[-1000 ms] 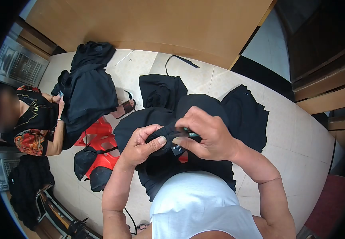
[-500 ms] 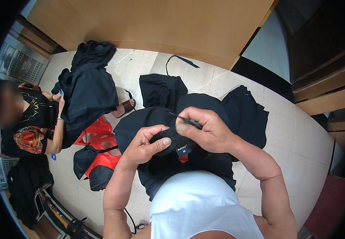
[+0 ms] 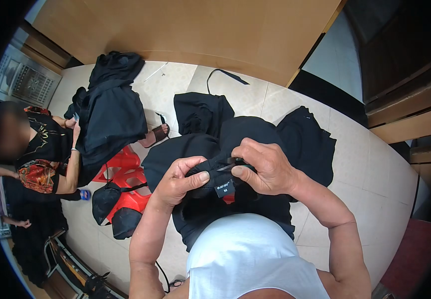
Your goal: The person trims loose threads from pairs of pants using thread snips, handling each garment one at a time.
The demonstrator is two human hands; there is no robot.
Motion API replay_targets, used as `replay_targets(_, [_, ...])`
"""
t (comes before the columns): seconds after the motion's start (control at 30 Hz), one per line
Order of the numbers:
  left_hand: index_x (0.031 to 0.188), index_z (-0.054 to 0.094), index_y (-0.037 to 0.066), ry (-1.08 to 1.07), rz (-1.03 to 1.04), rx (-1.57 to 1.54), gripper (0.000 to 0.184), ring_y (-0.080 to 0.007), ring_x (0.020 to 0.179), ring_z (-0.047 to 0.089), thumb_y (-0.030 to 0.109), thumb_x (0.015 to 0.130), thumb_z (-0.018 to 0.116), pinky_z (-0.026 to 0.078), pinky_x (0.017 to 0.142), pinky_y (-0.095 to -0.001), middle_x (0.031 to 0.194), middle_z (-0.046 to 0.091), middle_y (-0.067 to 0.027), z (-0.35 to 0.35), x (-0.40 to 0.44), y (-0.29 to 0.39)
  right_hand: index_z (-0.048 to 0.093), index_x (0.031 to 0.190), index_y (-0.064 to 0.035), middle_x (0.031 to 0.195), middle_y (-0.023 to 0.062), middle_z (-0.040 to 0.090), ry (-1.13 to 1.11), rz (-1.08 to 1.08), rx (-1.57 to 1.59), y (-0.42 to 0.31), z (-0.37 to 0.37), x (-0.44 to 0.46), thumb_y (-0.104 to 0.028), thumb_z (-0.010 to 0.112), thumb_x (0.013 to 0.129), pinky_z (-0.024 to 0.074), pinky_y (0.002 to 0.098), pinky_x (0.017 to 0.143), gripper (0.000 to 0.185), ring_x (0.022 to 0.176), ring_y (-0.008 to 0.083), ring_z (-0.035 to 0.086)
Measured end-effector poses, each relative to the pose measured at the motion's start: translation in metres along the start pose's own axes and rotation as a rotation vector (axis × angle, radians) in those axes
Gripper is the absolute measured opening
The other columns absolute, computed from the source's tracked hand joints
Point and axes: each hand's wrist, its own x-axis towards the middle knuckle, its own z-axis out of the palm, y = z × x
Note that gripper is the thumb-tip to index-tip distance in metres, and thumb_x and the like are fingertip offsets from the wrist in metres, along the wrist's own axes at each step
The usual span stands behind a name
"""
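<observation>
A black garment (image 3: 247,130) lies across my lap, its waistband gathered up between my hands. My left hand (image 3: 179,180) pinches the waistband, thumb on top. Just right of that thumb hangs a dark label (image 3: 224,190) lettered "HI-TEC" and "M", with a bit of red below it. My right hand (image 3: 267,169) is closed around small thread snips, mostly hidden by the fingers. The metal blades of the snips (image 3: 224,168) point left at the waistband, just above the label. Whether they touch a thread is too small to tell.
At left a seated person (image 3: 41,149) handles another black garment (image 3: 111,114). A red plastic stool (image 3: 125,199) with black pieces stands between us. Further black cloth (image 3: 305,144) lies at right, a black strap (image 3: 233,75) on the tiles. Another person's hand (image 3: 23,224) shows at lower left.
My right hand has lowered and turned, bringing the snips' blades down to the waistband beside the label. The label has shifted slightly left. Another person's arm and a blue shoe have appeared at left.
</observation>
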Motion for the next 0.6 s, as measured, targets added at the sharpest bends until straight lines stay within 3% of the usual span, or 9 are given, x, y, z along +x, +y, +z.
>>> replay_targets(0.6, [0.099,0.069,0.003,-0.027,-0.028,0.048,0.009,-0.0023,0.071,0.049,0.009,0.094,0.067,0.039,0.068,-0.0150,0.083,0.062,0.0034,-0.0027,-0.0005,0.0053,0.069,0.090,-0.0053,0.072,0.0038,0.053,-0.006,-0.070,-0.028,-0.0030,0.0029,0.0093,-0.011,0.071,0.090,0.0350,0.0265,0.048,0.006,0.052,0.0153,0.041])
